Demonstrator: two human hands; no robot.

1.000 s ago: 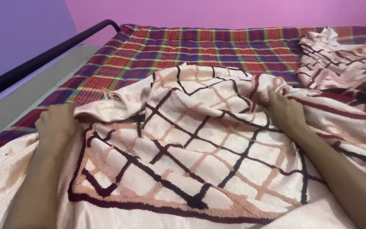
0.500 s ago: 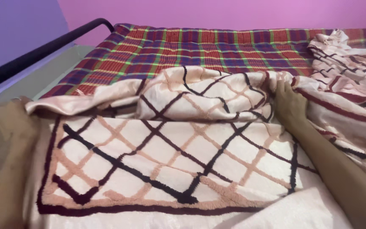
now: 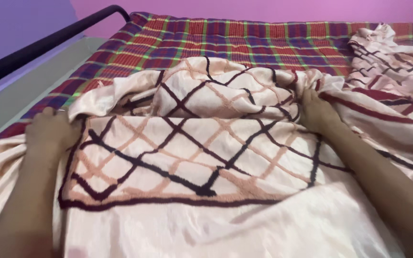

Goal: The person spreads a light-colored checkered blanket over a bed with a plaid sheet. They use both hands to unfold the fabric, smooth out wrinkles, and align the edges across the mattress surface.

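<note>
Two hands grip a peach satin bedspread (image 3: 206,143) on the plaid mattress (image 3: 244,45), the left hand (image 3: 48,131) and the right hand (image 3: 317,113) each closed on a fold beside its fingers, mid-spreading; next move likely calls for pulling the bunched cloth beyond the fingers flat.

One peach satin bedspread with a dark diamond lattice (image 3: 192,157), one red, purple and green plaid mattress (image 3: 244,43), one black metal bed rail (image 3: 39,45), two hands: left (image 3: 48,131), right (image 3: 316,112).
</note>
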